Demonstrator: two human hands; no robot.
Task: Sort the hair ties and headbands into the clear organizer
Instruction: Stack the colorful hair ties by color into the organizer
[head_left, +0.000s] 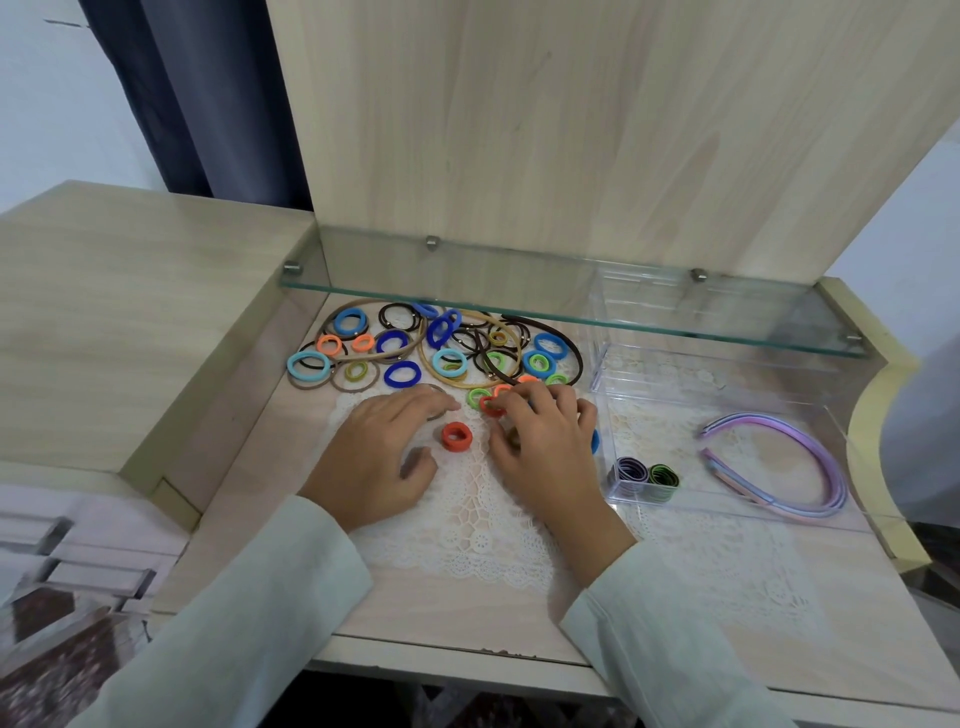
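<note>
The right hand (545, 441) curls its fingers, pinching an orange hair tie (491, 405); a blue tie (595, 440) at its 3 o'clock is mostly hidden. The left hand (384, 447) lies flat, fingers loosely together, possibly touching a brown tie (439, 389). An orange stack (456, 435) sits between the hands. The clear organizer (727, 400) stands at 3 o'clock and the loose pile (431, 348) at 12.

Clear plastic organizer (727, 384): one. Hair-tie stacks inside: two, purple stack (632, 472) and green stack (664, 475). Glass shelf (519, 291): one.
</note>
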